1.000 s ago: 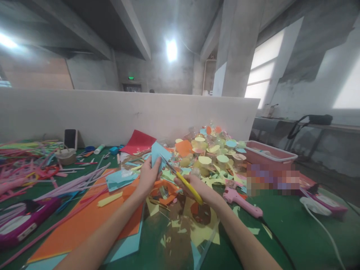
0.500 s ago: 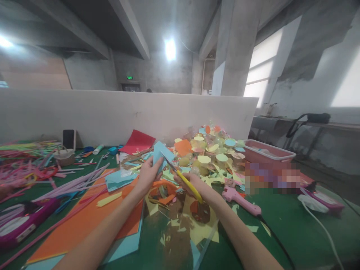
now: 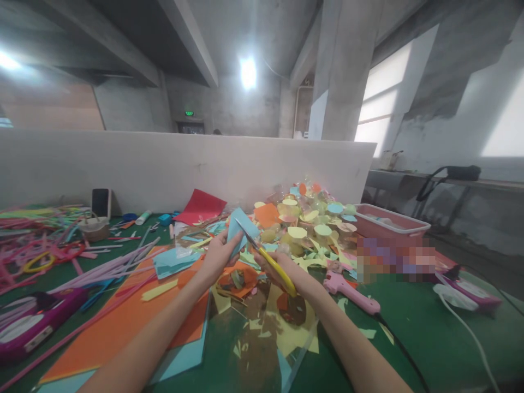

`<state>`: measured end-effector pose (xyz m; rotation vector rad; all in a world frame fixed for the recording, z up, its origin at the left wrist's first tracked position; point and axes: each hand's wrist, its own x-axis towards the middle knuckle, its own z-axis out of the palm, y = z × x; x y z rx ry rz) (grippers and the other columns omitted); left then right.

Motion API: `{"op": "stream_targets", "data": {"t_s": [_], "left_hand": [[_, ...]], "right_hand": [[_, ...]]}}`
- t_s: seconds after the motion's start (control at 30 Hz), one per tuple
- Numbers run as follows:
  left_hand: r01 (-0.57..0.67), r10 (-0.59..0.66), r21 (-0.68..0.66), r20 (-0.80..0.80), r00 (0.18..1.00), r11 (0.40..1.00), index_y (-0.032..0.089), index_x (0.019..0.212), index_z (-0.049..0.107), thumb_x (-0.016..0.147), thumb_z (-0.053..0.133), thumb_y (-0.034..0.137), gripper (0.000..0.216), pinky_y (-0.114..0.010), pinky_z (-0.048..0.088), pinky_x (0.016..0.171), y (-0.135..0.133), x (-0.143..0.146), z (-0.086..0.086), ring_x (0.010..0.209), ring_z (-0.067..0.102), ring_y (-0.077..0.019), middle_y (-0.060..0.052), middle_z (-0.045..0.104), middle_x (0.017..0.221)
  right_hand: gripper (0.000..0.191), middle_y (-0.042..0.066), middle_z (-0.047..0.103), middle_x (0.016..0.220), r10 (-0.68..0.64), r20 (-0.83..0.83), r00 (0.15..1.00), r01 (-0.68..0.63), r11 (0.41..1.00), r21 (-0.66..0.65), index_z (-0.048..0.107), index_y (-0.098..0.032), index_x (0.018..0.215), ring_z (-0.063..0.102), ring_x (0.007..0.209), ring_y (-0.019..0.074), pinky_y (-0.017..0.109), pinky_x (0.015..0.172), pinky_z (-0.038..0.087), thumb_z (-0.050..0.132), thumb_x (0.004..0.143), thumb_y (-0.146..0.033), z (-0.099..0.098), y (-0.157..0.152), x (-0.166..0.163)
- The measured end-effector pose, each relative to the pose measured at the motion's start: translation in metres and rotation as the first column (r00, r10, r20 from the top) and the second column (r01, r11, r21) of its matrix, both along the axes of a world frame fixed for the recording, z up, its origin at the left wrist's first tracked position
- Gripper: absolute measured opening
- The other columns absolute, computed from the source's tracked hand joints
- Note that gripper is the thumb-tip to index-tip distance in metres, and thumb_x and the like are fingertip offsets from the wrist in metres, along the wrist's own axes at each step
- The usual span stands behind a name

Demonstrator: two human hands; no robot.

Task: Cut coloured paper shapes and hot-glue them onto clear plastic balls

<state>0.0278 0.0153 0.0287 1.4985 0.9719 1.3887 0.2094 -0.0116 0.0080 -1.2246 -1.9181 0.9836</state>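
Note:
A light blue piece of paper (image 3: pixel 245 220) is pinched in my left hand (image 3: pixel 221 248), raised over the middle of the table. My right hand (image 3: pixel 282 271) grips yellow-handled scissors (image 3: pixel 278 267), whose blades lie against the blue paper. Below both hands, orange paper scraps (image 3: pixel 233 279) and pale yellow cut paper (image 3: pixel 301 333) are scattered. Folded light blue paper (image 3: pixel 174 263) rests left of my left hand. Under my left forearm are large orange sheets (image 3: pixel 123 322). Just right of my right hand sits a pink glue gun (image 3: pixel 352 292) with a black cord.
Behind the scissors rises a heap of clear plastic pieces with coloured paper discs (image 3: pixel 305 224). Red paper (image 3: pixel 200 206) leans near the white partition (image 3: pixel 164 169). A pink bin (image 3: pixel 391 224) stands right. Pink strips (image 3: pixel 41 245), a phone (image 3: pixel 101 203) and a purple device (image 3: pixel 45 322) are left.
The blue paper has turned slightly and shifted a little to the right in my left hand. The scissors stay at it, nearly in place. At the far left edge, a blurred hand has gone from view.

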Motion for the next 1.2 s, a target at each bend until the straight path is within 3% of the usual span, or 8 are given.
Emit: {"op": "stream_targets", "data": {"t_s": [0.27,0.43,0.73,1.0,1.2], "left_hand": [[0.055,-0.056,-0.016,-0.023,0.998,0.998,0.021,0.076,0.05,0.077,0.066,0.054,0.037,-0.018,0.022,0.034,0.0069,-0.0015,-0.0087,0.031,0.031,-0.0038,0.008,0.05,0.053],[0.064,-0.064,-0.013,-0.035,0.997,0.998,0.02,0.075,0.052,0.077,0.065,0.054,0.036,-0.019,0.022,0.034,0.0057,-0.0019,-0.0076,0.032,0.032,-0.0041,0.006,0.052,0.053],[0.067,-0.069,-0.026,-0.062,0.996,0.997,0.02,0.074,0.052,0.077,0.066,0.057,0.039,-0.018,0.021,0.033,0.0034,0.0008,-0.0092,0.032,0.033,-0.0049,0.008,0.047,0.049],[0.07,-0.074,-0.062,-0.071,0.995,0.996,0.02,0.078,0.054,0.075,0.066,0.054,0.036,-0.018,0.022,0.032,0.0038,0.0011,-0.008,0.031,0.034,-0.005,0.006,0.054,0.051],[0.082,-0.091,-0.103,-0.083,0.992,0.991,0.02,0.075,0.053,0.071,0.069,0.054,0.038,-0.018,0.022,0.031,-0.0002,0.0047,-0.0063,0.03,0.036,-0.0053,0.006,0.053,0.049]], "right_hand": [[0.045,-0.003,0.047,0.071,-0.008,0.053,0.999,0.005,0.998,0.056,0.05,-0.019,0.085,0.042,0.063,0.0128,0.027,0.06,0.035,0.054,0.085,-0.064,0.0023,-0.0015,0.0009],[0.048,-0.003,0.046,0.071,-0.005,-0.027,1.0,0.006,0.999,0.039,0.051,-0.019,0.081,0.043,0.066,0.0131,0.026,0.062,0.036,0.054,0.084,-0.066,0.0003,0.0006,-0.003],[0.054,-0.004,0.042,0.063,0.007,-0.041,0.999,-0.006,0.999,0.035,0.046,-0.021,0.075,0.04,0.058,0.0123,0.025,0.054,0.033,0.048,0.082,-0.074,0.0048,-0.0037,-0.0035],[0.055,-0.004,0.04,0.06,-0.022,-0.023,0.999,0.023,0.998,0.05,0.045,-0.02,0.067,0.036,0.053,0.0104,0.024,0.049,0.03,0.051,0.08,-0.073,0.0037,-0.0012,-0.003],[0.057,-0.006,0.039,0.042,-0.101,-0.07,0.992,0.096,0.992,-0.077,0.044,-0.022,0.059,0.036,0.037,0.0095,0.024,0.04,0.028,0.053,0.078,-0.075,0.0056,-0.0035,-0.0024]]}}
